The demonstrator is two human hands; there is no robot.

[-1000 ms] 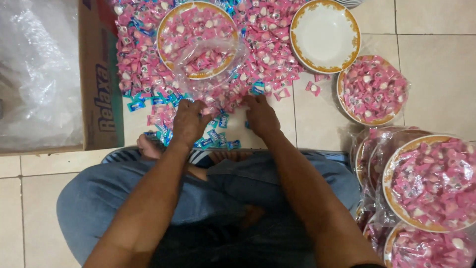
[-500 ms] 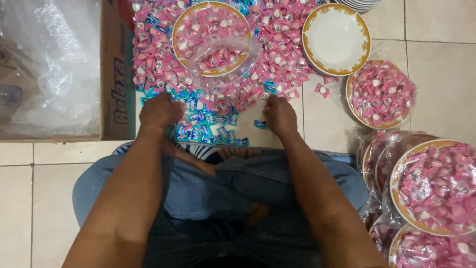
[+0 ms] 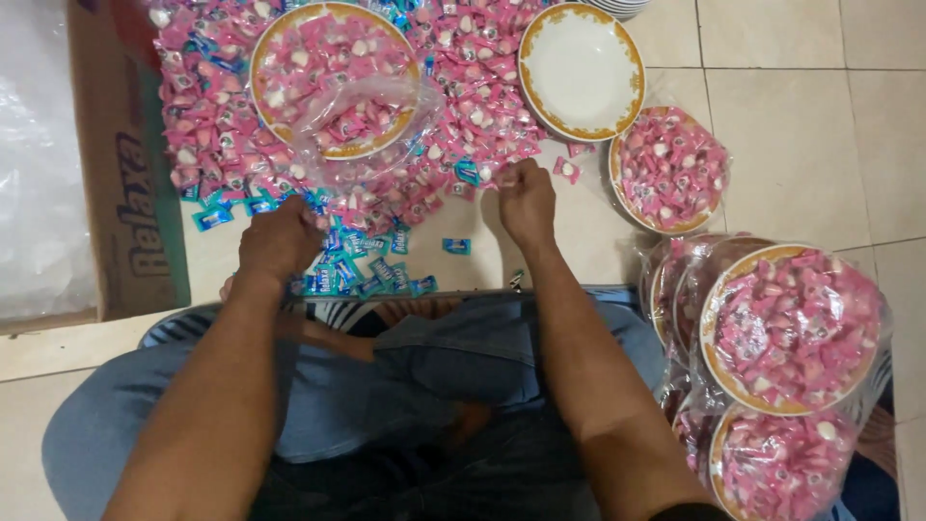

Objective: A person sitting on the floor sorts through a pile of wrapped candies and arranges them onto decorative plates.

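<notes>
**Sorting wrapped sweets on the tiled floor**

The person sits cross-legged on the tiled floor (image 3: 801, 145), both forearms reaching forward over the knees; the left hand (image 3: 280, 241) lies knuckles-up on the small heap of blue-wrapped sweets (image 3: 362, 265) just in front of the legs, fingers curled down into them, though whether it has closed on any cannot be told from above; the right hand (image 3: 526, 198) sits at the near edge of the wide spread of pink-wrapped sweets (image 3: 473, 106), fingertips bunched as if pinching one or two, the pinch itself hidden under the knuckles. A gold-rimmed plate (image 3: 333, 82) heaped with pink sweets stands in the middle of the spread, a clear plastic bag (image 3: 371, 121) draped across its near side; an empty white plate (image 3: 582, 68) stands to its right, and a filled plate (image 3: 668, 169) beside that. Bagged plates (image 3: 791, 328) are stacked at the person's right knee; a cardboard box (image 3: 125, 174) lined with plastic stands along the left.

To do this well, I judge it best to rake the blue pieces towards the knees in small sweeps, keeping them apart from the pink edge; the right hand should lift strays singly rather than drag, so the colours do not mix again.
</notes>
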